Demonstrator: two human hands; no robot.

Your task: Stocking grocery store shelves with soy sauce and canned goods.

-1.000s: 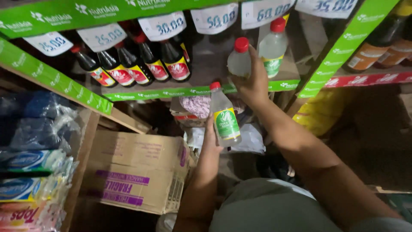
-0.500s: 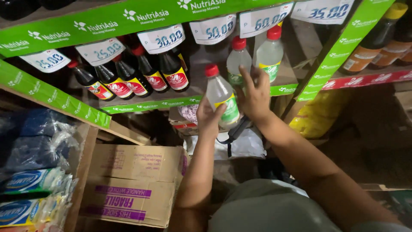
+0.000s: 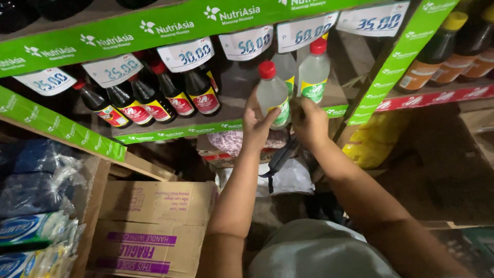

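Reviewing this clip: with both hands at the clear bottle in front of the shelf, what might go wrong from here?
1. The left hand and right hand hold the clear red-capped bottle close to two similar bottles on the shelf; a nudge may topple them.
2. The dark sauce bottles stand packed near the shelf's front edge; a stray elbow might knock one onto the cardboard box below.

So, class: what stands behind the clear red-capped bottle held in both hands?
Behind the clear red-capped bottle, gripped by the left hand and right hand, stand two more clear bottles on the shelf. Their lower parts are covered.
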